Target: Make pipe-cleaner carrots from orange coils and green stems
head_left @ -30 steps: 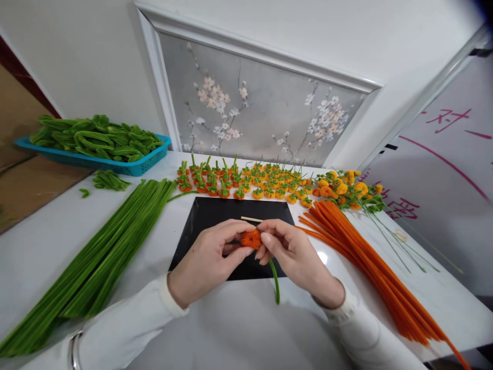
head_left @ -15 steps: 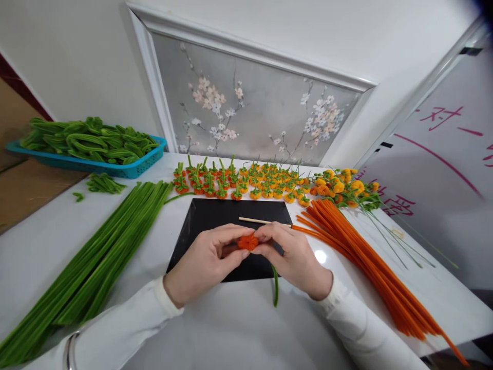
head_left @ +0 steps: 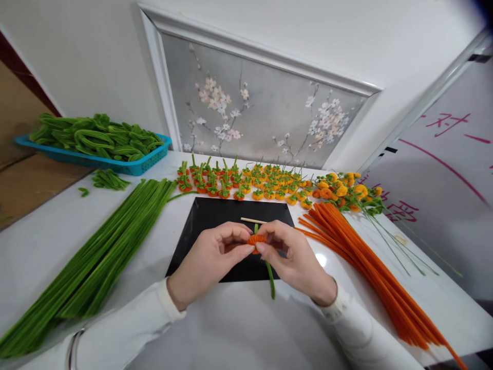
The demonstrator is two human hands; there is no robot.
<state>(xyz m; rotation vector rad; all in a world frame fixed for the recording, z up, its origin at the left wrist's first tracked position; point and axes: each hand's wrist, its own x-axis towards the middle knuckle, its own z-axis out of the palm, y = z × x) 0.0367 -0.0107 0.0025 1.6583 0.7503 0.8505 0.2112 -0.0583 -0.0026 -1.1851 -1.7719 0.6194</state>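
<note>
Between my hands is a small pumpkin (head_left: 256,240) made of orange pipe cleaner, with a short green stem standing up from its top. My left hand (head_left: 215,257) pinches its left side with thumb and fingers. On the other side, my right hand (head_left: 296,258) pinches it the same way. Both hold it above a black board (head_left: 204,221). A green pipe cleaner (head_left: 271,282) hangs down below the right fingers; where its upper end goes is hidden. Behind the hands, a thin wooden stick (head_left: 252,220) lies on the board, partly covered by my right hand.
Green pipe cleaners (head_left: 100,252) lie at left, orange ones (head_left: 365,267) at right. Rows of small orange and yellow pumpkins (head_left: 239,192) line the back. A blue basket (head_left: 146,163) of green loops stands back left, by short green pieces (head_left: 110,180). Yellow-orange flowers (head_left: 341,190) lie back right.
The orange pumpkin has been turned between my fingers: its petal-like face pointed at me before, and now its ribbed side shows with the green stem upward. My view has shifted slightly.
</note>
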